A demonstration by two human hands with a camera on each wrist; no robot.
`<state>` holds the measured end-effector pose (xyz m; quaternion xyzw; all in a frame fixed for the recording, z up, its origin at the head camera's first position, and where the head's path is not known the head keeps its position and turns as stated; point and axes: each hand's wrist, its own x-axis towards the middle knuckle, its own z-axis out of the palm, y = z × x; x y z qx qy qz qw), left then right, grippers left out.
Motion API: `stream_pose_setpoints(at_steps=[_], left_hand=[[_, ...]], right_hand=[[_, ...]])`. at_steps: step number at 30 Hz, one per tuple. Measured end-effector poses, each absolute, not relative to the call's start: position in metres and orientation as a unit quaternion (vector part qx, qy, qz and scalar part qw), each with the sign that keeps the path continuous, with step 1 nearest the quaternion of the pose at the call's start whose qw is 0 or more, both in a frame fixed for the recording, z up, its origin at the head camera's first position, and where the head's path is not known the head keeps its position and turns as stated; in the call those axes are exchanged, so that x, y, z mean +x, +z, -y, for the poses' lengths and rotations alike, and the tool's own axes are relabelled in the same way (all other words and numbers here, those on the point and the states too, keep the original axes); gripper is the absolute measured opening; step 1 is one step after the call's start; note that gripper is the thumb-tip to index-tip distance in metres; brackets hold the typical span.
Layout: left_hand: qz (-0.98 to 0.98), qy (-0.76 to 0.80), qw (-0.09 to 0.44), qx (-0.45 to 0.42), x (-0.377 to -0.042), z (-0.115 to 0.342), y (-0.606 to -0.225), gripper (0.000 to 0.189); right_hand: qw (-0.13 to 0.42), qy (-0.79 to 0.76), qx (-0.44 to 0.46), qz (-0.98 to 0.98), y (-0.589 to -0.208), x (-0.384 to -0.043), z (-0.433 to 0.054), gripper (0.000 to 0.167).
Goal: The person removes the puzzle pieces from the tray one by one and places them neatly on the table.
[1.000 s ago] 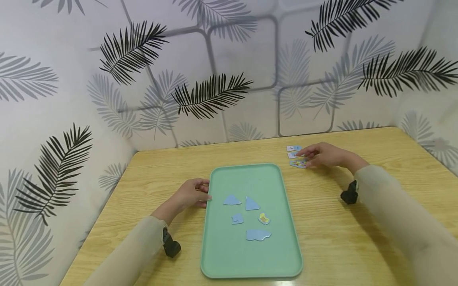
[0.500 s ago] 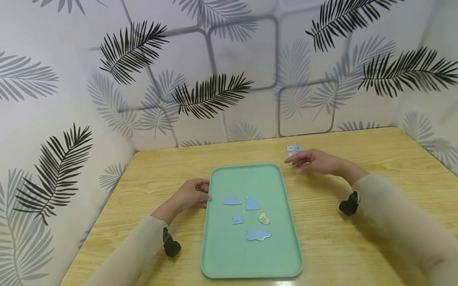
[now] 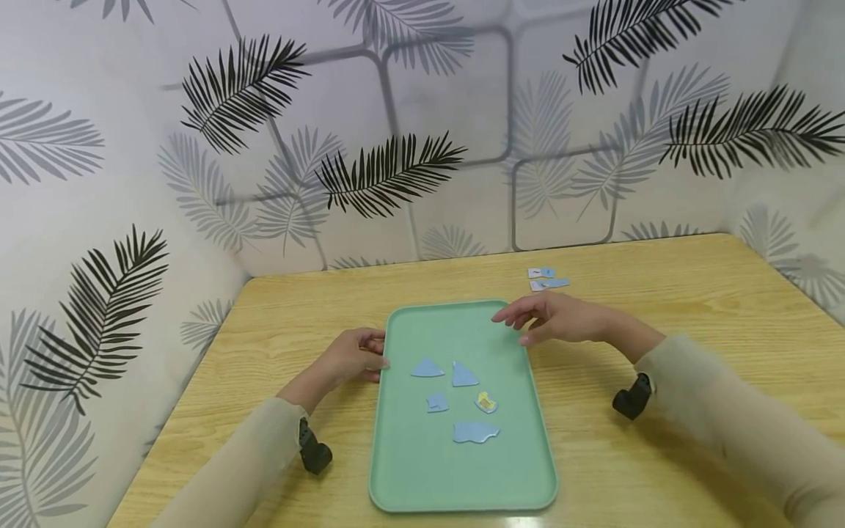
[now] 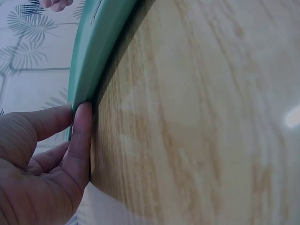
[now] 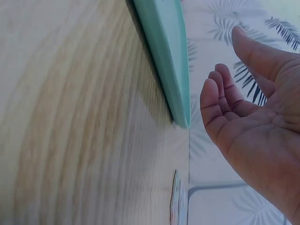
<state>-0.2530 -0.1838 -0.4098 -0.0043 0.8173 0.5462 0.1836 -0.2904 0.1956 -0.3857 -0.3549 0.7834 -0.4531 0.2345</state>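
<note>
My left hand (image 3: 353, 356) pinches the left rim of a green tray (image 3: 462, 484); in the left wrist view, the thumb and forefinger (image 4: 82, 122) lie on either side of the rim. My right hand (image 3: 557, 319) hovers over the tray's far right corner. Its fingers are loosely bent, and the right wrist view shows nothing between them. On the tray lie several flat puzzle pieces: two blue triangular ones, left (image 3: 428, 368) and right (image 3: 464, 375), a small blue one (image 3: 437, 402), a yellow-patterned one (image 3: 486, 402) and a wide blue one (image 3: 476, 432).
Beyond the tray at the back of the wooden table (image 3: 660, 293), white-and-blue pieces lie in two rows, a far one (image 3: 542, 272) and a nearer one (image 3: 549, 284). A leaf-patterned wall (image 3: 455, 213) stands close behind the table.
My right hand has drawn left and nearer, from the pieces at the back to above the tray's corner. The colourful piece there is now out of sight behind it. My left hand stays put.
</note>
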Motion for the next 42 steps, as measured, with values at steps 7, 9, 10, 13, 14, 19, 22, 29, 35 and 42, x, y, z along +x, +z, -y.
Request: stream_pose_setpoints(at_steps=[7,9,10,13,14,19,22,29,35,42], left_hand=[[-0.817,0.546,0.184,-0.007,-0.253,0.184,-0.409,0.055],[-0.817,0.547,0.183,-0.009,-0.253,0.184,-0.409,0.055],[-0.818,0.546,0.183,-0.007,-0.253,0.184,-0.409,0.055],[-0.817,0.547,0.182,-0.006,-0.253,0.185,-0.409,0.055],[-0.817,0.547,0.182,-0.005,-0.253,0.185,-0.41,0.055],[-0.815,0.549,0.184,-0.002,-0.254,0.185,-0.411,0.055],[-0.816,0.547,0.185,0.002,-0.255,0.185,-0.411,0.055],[-0.818,0.545,0.186,0.004,-0.255,0.184,-0.41,0.055],[-0.819,0.544,0.184,0.0,-0.253,0.185,-0.409,0.054],[-0.819,0.541,0.188,0.014,-0.251,0.185,-0.406,0.055]], right_hand=[[0.247,-0.436,-0.389,-0.773,-0.386,-0.283,-0.172,0.048],[0.251,-0.428,-0.401,-0.77,-0.387,-0.283,-0.166,0.048],[0.254,-0.424,-0.406,-0.769,-0.388,-0.283,-0.162,0.048],[0.266,-0.41,-0.416,-0.767,-0.39,-0.284,-0.154,0.049],[0.27,-0.406,-0.419,-0.766,-0.39,-0.285,-0.151,0.05],[0.282,-0.393,-0.431,-0.762,-0.393,-0.287,-0.141,0.052],[0.282,-0.383,-0.435,-0.765,-0.395,-0.288,-0.136,0.053],[0.271,-0.345,-0.437,-0.785,-0.4,-0.292,-0.128,0.054],[0.277,-0.322,-0.449,-0.786,-0.401,-0.294,-0.122,0.052],[0.274,-0.3,-0.474,-0.781,-0.402,-0.295,-0.118,0.052]])
